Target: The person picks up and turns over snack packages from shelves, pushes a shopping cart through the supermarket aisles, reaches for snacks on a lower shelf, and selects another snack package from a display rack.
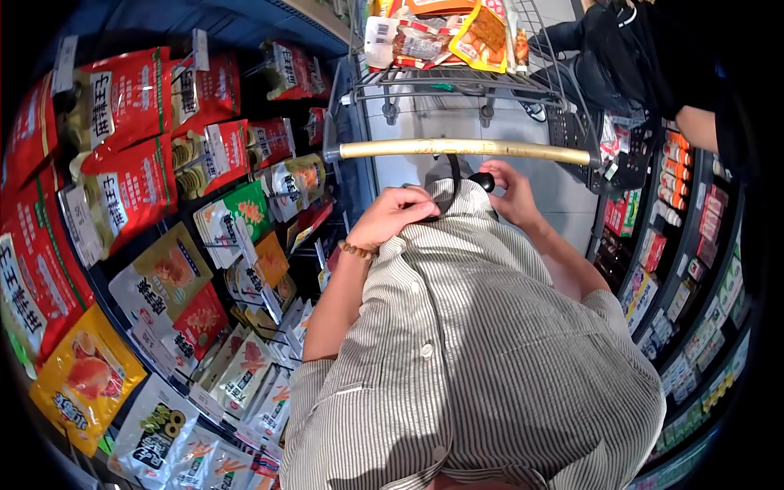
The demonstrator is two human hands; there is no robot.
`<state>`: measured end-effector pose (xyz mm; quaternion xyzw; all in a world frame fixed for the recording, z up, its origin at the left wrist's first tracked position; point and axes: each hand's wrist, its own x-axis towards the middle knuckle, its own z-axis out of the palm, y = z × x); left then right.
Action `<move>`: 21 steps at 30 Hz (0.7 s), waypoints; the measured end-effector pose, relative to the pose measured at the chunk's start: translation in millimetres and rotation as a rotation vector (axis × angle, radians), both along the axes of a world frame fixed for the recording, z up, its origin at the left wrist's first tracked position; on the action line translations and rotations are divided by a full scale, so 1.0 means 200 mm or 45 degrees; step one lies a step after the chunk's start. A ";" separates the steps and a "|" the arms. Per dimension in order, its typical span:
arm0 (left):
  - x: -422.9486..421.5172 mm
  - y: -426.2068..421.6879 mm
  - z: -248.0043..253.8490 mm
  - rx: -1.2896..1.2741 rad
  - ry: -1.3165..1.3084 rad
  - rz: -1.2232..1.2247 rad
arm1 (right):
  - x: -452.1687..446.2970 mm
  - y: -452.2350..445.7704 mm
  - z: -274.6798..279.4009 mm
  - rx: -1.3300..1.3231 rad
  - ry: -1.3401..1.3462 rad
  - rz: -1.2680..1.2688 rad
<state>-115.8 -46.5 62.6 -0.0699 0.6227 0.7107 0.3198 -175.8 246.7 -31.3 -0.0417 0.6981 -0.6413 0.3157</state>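
Observation:
Fingers curled, my left hand (400, 214) is in front of my striped shirt (506, 327), with a beaded bracelet at its wrist. Its thumb and fingertips close on a thin black cord (455, 175) that loops up near the shirt hem. To the right, my right hand (510, 194) pinches a small black rounded object (483, 181); its exact kind is unclear. Both hands are below the gold-coloured handle (465, 148) of a shopping cart, apart from it.
The metal cart (457, 80) ahead carries several packaged foods (482, 37). Hanging snack bags (122, 98) line the left rack. Shelves of small packages (674, 278) stand on the right. Another person in dark clothing (608, 49) is beside the cart at the upper right.

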 end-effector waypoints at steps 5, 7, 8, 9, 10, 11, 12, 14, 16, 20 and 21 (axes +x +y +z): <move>-0.08 0.09 0.04 -0.701 -0.295 -0.139 | 0.02 -0.01 0.08 0.042 0.145 -0.014; -0.07 0.11 -0.02 -0.929 0.038 -0.282 | 0.02 -0.03 0.11 -0.042 0.039 -0.081; -0.09 0.11 -0.06 -0.929 0.387 -0.330 | 0.02 -0.03 0.09 -0.041 0.037 -0.083; -0.11 0.12 -0.10 -0.918 0.737 -0.375 | 0.03 -0.03 0.05 -0.156 -0.020 -0.114; -0.13 0.13 -0.11 -0.758 0.593 -0.446 | 0.04 -0.03 0.02 -0.272 -0.076 -0.147; -0.13 0.15 -0.12 -0.757 0.594 -0.452 | 0.04 -0.02 -0.01 -0.273 -0.076 -0.153; -0.14 0.16 -0.12 -0.667 0.460 -0.508 | 0.03 0.00 -0.05 -0.343 -0.092 -0.123; -0.16 0.18 -0.13 -0.485 0.194 -0.620 | 0.02 0.00 -0.05 -0.415 -0.102 -0.106; -0.17 0.14 -0.12 -0.398 0.244 -0.591 | 0.02 0.01 -0.03 -0.316 -0.073 -0.025; -0.15 0.13 -0.12 -0.325 0.317 -0.489 | 0.01 -0.02 0.05 -0.145 0.023 0.020; -0.14 0.13 -0.12 -0.349 0.333 -0.468 | 0.00 -0.03 0.06 -0.093 0.093 0.036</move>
